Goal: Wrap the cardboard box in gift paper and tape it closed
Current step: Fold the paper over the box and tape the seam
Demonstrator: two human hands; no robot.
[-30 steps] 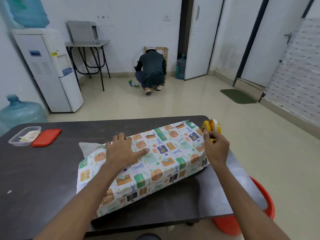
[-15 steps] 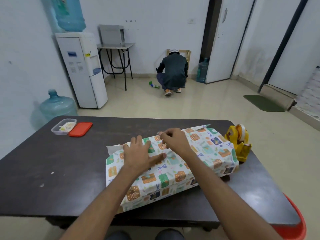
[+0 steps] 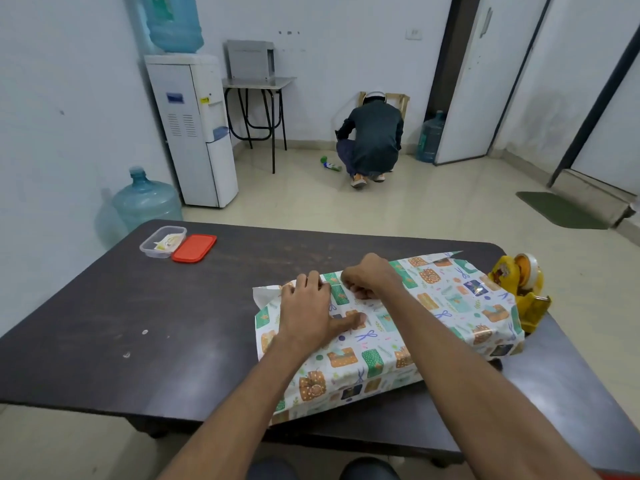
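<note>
The box, covered in white gift paper (image 3: 436, 306) printed with presents and scissors, lies at an angle on the dark table (image 3: 156, 323). My left hand (image 3: 308, 308) presses flat on its top near the left end, fingers spread. Just beyond it my right hand (image 3: 370, 277) has its fingers curled, tips down on the paper's seam, pinching what seems to be a small piece of clear tape that is barely visible. A yellow tape dispenser (image 3: 519, 289) stands at the box's right end. A loose paper flap (image 3: 266, 294) sticks out at the left end.
A clear plastic container (image 3: 162, 241) and its red lid (image 3: 194, 248) sit at the table's far left corner. Beyond the table, a person (image 3: 372, 140) crouches on the floor. A water dispenser (image 3: 194, 133) and a large water bottle (image 3: 145, 199) stand by the left wall.
My right hand left the tape dispenser and came left to the seam beside my left hand, then lowered its fingertips onto the paper. My left hand stayed pressed on the box.
</note>
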